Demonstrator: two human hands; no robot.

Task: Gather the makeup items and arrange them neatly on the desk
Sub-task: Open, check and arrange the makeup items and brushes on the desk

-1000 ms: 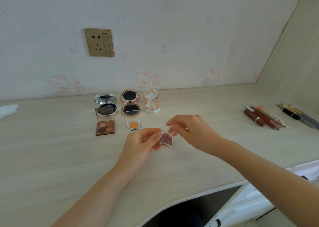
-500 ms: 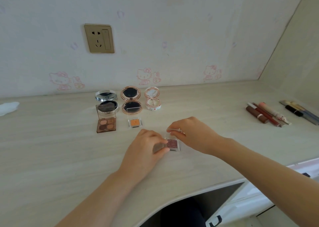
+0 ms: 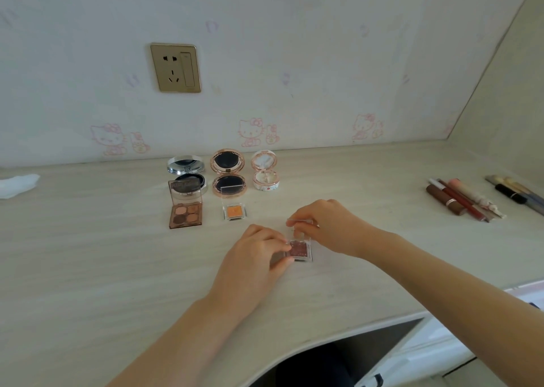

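Eyeshadow pan (image 3: 299, 249) apparently pinched between both hands' fingers (image 3: 284, 241).

The brushes (image 3: 527, 194) run off the right edge, and the tissue (image 3: 16, 184) off the left.

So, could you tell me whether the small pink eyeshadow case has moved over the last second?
Yes. The pink eyeshadow case came down from mid-air onto the desk, ending nearer the desk's front edge.

On the worktop (image 3: 88, 269) lie three open round compacts (image 3: 186, 174) (image 3: 227, 177) (image 3: 264, 173), one four-pan eyeshadow palette (image 3: 185, 210), two small single-pan eyeshadow cases (image 3: 234, 211) (image 3: 300, 249), one white tissue (image 3: 16, 184) at the left edge, and, near the right edge, a cluster of lip products and brushes (image 3: 477, 199) too overlapped to count.
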